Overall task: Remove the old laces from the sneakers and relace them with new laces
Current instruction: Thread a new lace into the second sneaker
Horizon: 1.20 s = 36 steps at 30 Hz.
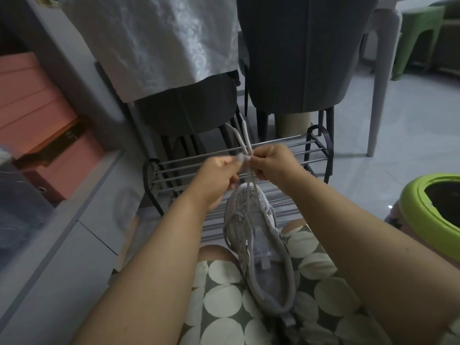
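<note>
The sneaker (258, 247) lies heel-near on the person's lap so its eyelets face up, while the left hand (219, 170) and right hand (271, 163) each keep a closed pinching grip on a lace (245, 135) end, apparently to even both lengths.

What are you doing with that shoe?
A person sits with a grey sneaker on their lap. Both hands are raised above its toe: the left hand and right hand each pinch the white lace, whose two ends stick up side by side. A metal shoe rack stands just ahead.
</note>
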Each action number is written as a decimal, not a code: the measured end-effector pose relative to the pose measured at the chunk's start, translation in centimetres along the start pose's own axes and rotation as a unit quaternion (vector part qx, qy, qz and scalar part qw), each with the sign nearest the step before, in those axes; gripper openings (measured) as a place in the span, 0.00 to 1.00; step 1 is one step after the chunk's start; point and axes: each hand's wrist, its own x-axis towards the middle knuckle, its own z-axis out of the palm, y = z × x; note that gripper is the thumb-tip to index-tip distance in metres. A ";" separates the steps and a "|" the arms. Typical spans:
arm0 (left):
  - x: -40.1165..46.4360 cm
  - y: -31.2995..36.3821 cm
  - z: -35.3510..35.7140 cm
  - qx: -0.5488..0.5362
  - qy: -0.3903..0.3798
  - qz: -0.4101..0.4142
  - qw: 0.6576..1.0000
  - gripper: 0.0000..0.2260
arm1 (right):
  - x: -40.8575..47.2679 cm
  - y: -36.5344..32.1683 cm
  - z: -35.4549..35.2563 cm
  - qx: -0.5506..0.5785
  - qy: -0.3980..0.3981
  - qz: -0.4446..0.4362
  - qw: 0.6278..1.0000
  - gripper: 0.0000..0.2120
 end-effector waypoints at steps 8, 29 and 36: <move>-1.1 -2.0 1.6 0.018 0.009 -0.054 0.998 0.09 | -0.6 1.6 0.0 0.010 -0.028 0.029 0.999 0.10; -1.7 -4.4 -1.4 0.140 0.095 -0.261 0.950 0.14 | -2.9 3.8 1.3 -0.069 -0.049 0.026 0.996 0.12; -2.7 -5.9 -1.0 0.041 0.058 -0.398 0.914 0.17 | -2.9 3.6 1.7 -0.078 -0.051 0.036 0.995 0.11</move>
